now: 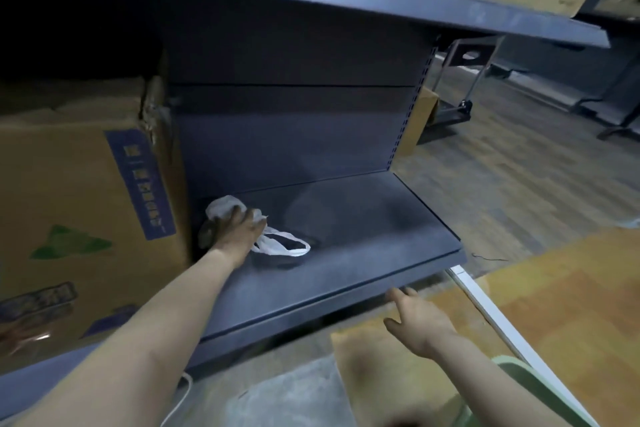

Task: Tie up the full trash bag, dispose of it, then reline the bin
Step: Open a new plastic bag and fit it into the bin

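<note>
The right hand [420, 321] hovers just off the shelf's [363, 253] front edge, fingers loosely spread and holding nothing. Farther in, near the shelf's back left corner beside a cardboard box [76, 204], the left hand [237, 227] grips a crumpled white plastic bag [277, 239], its handle loops trailing on the shelf.

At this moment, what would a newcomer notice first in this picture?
The left hand grips a crumpled white plastic bag on the dark blue shelf, beside a large cardboard box. The right hand hovers open near the shelf's front edge.
</note>
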